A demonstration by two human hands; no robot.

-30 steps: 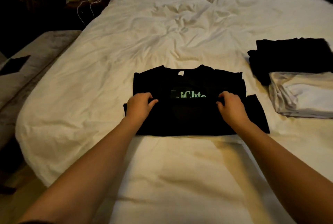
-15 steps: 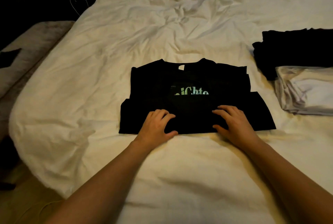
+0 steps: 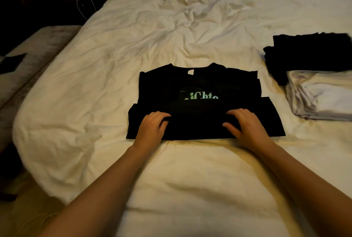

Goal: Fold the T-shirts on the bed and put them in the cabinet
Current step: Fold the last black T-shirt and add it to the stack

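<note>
Both hands are sliding outward from half a second ago; the left hand (image 3: pixel 152 127) and right hand (image 3: pixel 244 125) are now gripping the folded lower flap of the black T-shirt (image 3: pixel 198 84) lying mid-bed (image 3: pixel 95 84), fingers curled into the cloth. Lifting both sides evenly should be keeping the next fold square.
</note>
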